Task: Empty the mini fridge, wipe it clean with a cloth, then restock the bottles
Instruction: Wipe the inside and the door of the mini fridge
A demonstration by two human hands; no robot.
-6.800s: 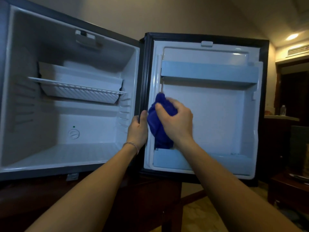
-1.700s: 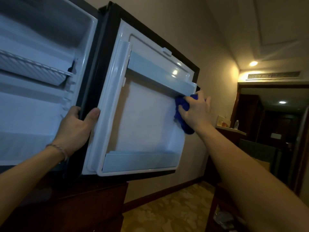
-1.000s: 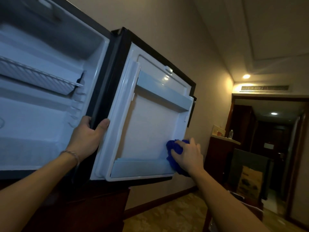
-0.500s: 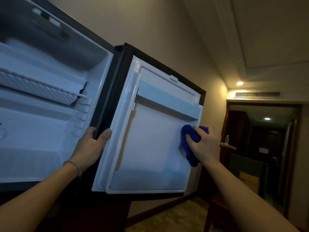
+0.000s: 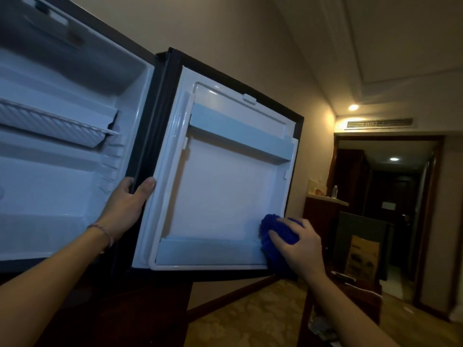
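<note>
The mini fridge [image 5: 62, 176] stands open with nothing inside but a wire shelf [image 5: 57, 123]. Its door [image 5: 225, 191] swings out to the right, with an upper rack [image 5: 240, 134] and a lower rack [image 5: 208, 251], both without bottles. My left hand [image 5: 127, 204] grips the hinge-side edge of the door, thumb on the white liner. My right hand [image 5: 298, 246] presses a bunched blue cloth [image 5: 275, 236] against the door's lower right corner, at the end of the lower rack. No bottles are near the fridge.
The fridge sits on a dark wooden cabinet [image 5: 140, 311]. Patterned carpet [image 5: 245, 319] lies below the door. To the right, a counter [image 5: 328, 199] carries a small bottle [image 5: 334, 191], and a brown paper bag [image 5: 360, 256] stands by a dark hallway.
My right hand has slid the cloth down the door's right edge from mid-height to the lower corner. My left hand has kept its grip on the door edge.
</note>
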